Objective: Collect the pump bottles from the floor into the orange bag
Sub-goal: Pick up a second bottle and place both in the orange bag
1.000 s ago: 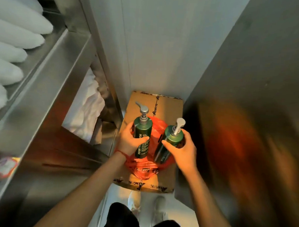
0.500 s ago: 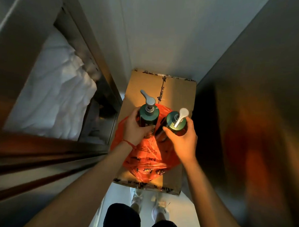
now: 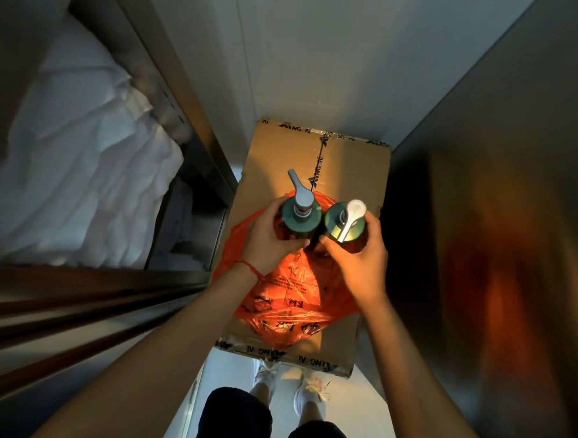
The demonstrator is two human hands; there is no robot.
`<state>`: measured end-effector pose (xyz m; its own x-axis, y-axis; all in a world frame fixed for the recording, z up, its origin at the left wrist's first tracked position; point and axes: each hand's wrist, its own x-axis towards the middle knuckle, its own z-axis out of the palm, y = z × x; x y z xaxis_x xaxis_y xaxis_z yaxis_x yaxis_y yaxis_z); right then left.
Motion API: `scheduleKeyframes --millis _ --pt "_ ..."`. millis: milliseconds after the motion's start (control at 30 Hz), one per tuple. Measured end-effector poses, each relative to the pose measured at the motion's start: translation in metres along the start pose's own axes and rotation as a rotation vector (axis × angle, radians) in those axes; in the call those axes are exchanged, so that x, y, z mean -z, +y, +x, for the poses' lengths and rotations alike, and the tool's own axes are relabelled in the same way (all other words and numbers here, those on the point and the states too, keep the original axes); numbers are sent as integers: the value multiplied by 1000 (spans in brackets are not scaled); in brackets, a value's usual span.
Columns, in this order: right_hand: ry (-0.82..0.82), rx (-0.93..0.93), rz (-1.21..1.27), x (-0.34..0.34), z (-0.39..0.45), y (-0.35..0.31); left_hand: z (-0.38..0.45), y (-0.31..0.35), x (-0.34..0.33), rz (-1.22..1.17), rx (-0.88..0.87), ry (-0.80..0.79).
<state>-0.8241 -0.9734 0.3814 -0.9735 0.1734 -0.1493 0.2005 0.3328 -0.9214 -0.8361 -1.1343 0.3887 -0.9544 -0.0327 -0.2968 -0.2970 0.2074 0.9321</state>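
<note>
Two green pump bottles are held side by side, upright, above an orange bag point(image 3: 287, 295) that lies spread on a cardboard box point(image 3: 352, 175). The bottle with the grey pump point(image 3: 299, 216) is gripped by the left hand point(image 3: 268, 237), whose fingers are curled round its far side and whose thumb is pressed along its near side. The bottle with the white pump point(image 3: 345, 223) is gripped by the right hand point(image 3: 362, 258), fingers wrapped round its right side and thumb laid against its near edge. The two bottles are just beside each other, close to touching; whether they actually touch cannot be told. Each grip is closed firmly on its own bottle. A red string point(image 3: 249, 266) is worn on the left wrist. White shoes point(image 3: 310, 388) are seen on the pale floor below the box. White cloth point(image 3: 84, 183) is piled in a metal shelf unit at the left, and a metal panel point(image 3: 496, 228) stands at the right.
</note>
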Motion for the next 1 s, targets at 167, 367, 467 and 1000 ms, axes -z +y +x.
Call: scheduleKeyframes --millis 167,367,467,1000 --pt "-43 -1 18 0 -2 -2 -3 3 3 45 -16 -15" --pt "-55 -9 49 2 -5 -7 -9 10 6 4 -29 -29" --pt "-49 2 36 4 -8 -8 -11 8 6 -4 -23 -11" --pt "45 -46 -50 36 -47 -30 -66 19 12 1 43 157"
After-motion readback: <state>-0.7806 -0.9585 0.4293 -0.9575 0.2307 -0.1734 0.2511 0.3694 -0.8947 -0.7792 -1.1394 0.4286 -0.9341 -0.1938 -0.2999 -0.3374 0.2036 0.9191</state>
